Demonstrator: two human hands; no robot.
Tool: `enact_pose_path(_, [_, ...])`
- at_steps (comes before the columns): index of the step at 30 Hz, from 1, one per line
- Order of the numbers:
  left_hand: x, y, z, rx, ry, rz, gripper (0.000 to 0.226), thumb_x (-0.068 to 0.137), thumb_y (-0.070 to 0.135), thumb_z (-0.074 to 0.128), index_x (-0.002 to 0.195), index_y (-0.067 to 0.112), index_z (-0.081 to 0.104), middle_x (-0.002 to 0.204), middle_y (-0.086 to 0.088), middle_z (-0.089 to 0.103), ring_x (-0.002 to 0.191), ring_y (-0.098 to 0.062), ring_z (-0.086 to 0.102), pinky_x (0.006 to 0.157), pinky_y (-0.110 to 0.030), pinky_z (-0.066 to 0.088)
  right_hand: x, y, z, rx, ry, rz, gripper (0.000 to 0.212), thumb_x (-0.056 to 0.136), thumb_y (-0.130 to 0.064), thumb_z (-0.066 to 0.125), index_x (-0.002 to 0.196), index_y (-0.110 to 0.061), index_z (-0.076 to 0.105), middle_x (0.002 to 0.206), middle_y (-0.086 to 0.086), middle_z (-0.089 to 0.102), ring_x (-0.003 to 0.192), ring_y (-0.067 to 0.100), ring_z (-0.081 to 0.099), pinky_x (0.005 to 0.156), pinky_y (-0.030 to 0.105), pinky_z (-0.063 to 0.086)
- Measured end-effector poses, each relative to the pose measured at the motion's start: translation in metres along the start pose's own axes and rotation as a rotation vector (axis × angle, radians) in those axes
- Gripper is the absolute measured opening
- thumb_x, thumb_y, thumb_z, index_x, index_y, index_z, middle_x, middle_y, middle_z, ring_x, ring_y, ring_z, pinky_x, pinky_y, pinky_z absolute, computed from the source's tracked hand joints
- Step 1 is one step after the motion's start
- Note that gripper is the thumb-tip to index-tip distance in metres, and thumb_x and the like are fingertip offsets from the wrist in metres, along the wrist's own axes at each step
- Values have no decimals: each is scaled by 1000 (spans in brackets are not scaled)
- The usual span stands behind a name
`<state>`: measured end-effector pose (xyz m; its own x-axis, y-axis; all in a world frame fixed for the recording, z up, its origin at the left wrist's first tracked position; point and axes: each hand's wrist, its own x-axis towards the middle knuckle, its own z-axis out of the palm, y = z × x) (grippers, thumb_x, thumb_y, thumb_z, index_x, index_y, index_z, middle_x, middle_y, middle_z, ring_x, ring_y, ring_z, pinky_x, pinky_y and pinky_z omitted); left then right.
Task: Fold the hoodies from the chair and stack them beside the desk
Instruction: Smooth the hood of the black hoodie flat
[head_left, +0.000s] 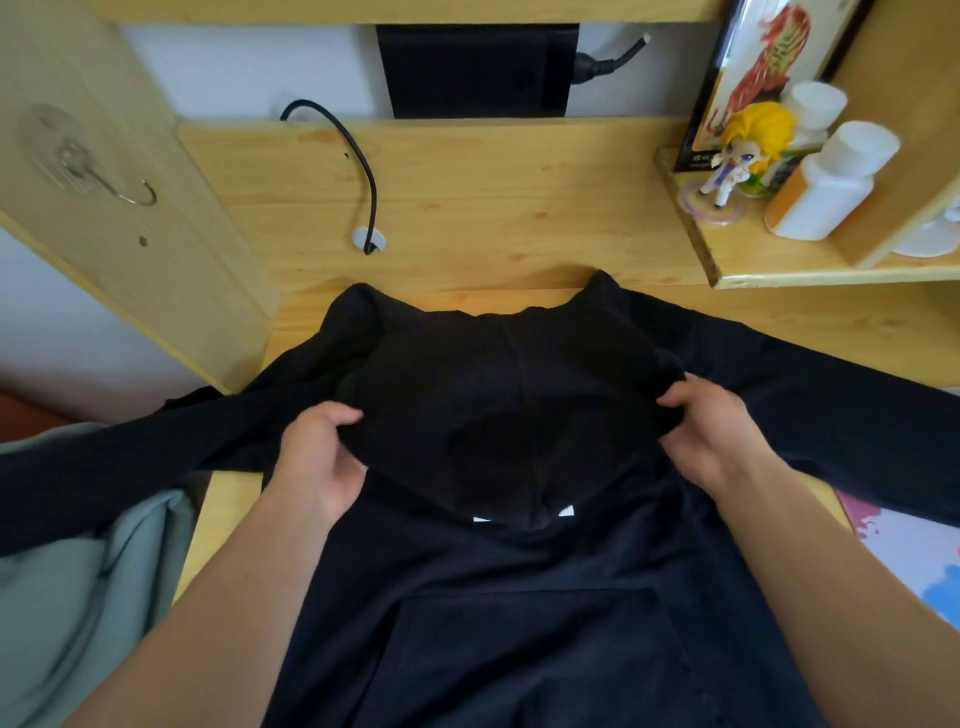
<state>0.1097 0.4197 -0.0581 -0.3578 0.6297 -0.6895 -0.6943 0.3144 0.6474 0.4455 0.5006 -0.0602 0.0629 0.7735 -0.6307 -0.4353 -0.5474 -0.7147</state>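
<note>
On the pale wooden desk (493, 208): black fleece hoodie (519, 597) spread front-up, sleeves out sideways.
Left hand (317, 457) and right hand (711, 426) each pinch a hood edge; pale green garment (78, 597) lies left.

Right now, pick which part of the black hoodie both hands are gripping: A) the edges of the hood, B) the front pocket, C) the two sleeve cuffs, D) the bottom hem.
A: the left hand and right hand each pinch a side of the hood of the black hoodie, which lies spread on the desk, while the front pocket lies untouched below.
</note>
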Motion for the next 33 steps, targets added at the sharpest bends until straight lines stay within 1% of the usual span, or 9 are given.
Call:
enact_pose_path(4, [11, -7, -5, 266, 140, 144, 52, 98, 3, 59, 143, 26, 48, 139, -7, 59, 119, -24, 61, 105, -47, 47, 12, 7, -2, -382, 224, -141, 61, 87, 0, 60, 141, -24, 48, 122, 4, 61, 106, 24, 63, 91, 48, 57])
enact_pose_path(8, [18, -21, -2, 494, 109, 272, 67, 92, -7, 65, 144, 31, 49, 141, -2, 52, 122, -22, 58, 103, -41, 49, 18, 15, -4, -741, 164, -208, 72, 93, -2, 62, 153, -31, 32, 135, 2, 52, 107, 21, 61, 86, 38, 56])
enact_pose_path(12, [7, -27, -1, 1059, 335, 787, 47, 91, 4, 69, 134, 19, 55, 142, -8, 41, 121, -26, 49, 102, -35, 44, -11, 29, -5, -1251, 418, -713, 49, 93, -9, 62, 140, -15, 50, 135, 14, 44, 119, 34, 47, 99, 43, 43])
enact_pose_path(14, [-16, -46, -2, 1260, 139, 1056, 32, 92, 17, 69, 123, 19, 61, 126, -3, 55, 117, -23, 50, 100, -37, 44, -41, 49, -4, -1261, 204, -992, 33, 88, -10, 67, 121, -13, 62, 120, 6, 51, 108, 26, 53, 94, 37, 49])
enact_pose_path(17, [-43, -84, -4, 1474, -283, 1080, 39, 90, 38, 70, 125, 25, 60, 116, 9, 56, 110, -13, 50, 95, -34, 44, -61, 86, -5, -1426, -205, -1021, 45, 84, -19, 75, 127, -15, 61, 120, -4, 51, 110, 14, 49, 98, 22, 44])
enact_pose_path(21, [-38, -105, -8, 1610, -349, 1193, 26, 88, 25, 77, 111, 28, 66, 106, 14, 57, 104, -13, 52, 93, -34, 41, -46, 99, -3, -1464, -131, -1107, 32, 81, -7, 78, 110, -13, 68, 104, -4, 60, 99, 20, 54, 94, 45, 50])
enact_pose_path(27, [-45, -100, -34, 1592, -427, 1279, 16, 88, 15, 76, 100, 25, 73, 114, 10, 58, 115, -17, 53, 103, -38, 39, -55, 100, -30, -1491, -236, -1282, 29, 82, 13, 68, 98, -11, 75, 85, -1, 56, 91, 21, 56, 113, 43, 37])
enact_pose_path(30, [-46, -100, -36, 1667, -490, 1289, 20, 95, 27, 66, 114, 25, 73, 135, 6, 54, 133, -20, 46, 110, -46, 39, -54, 103, -37, -1591, -328, -1223, 34, 78, 16, 67, 96, -12, 73, 97, -1, 55, 97, 20, 54, 117, 40, 33])
enact_pose_path(33, [-52, -98, -13, 1590, -479, 1277, 45, 101, 35, 57, 143, 19, 56, 150, 3, 46, 143, -17, 39, 120, -39, 30, -62, 86, -11, -1375, -266, -1235, 21, 84, 8, 64, 98, -6, 72, 106, 3, 58, 101, 18, 55, 100, 29, 46])
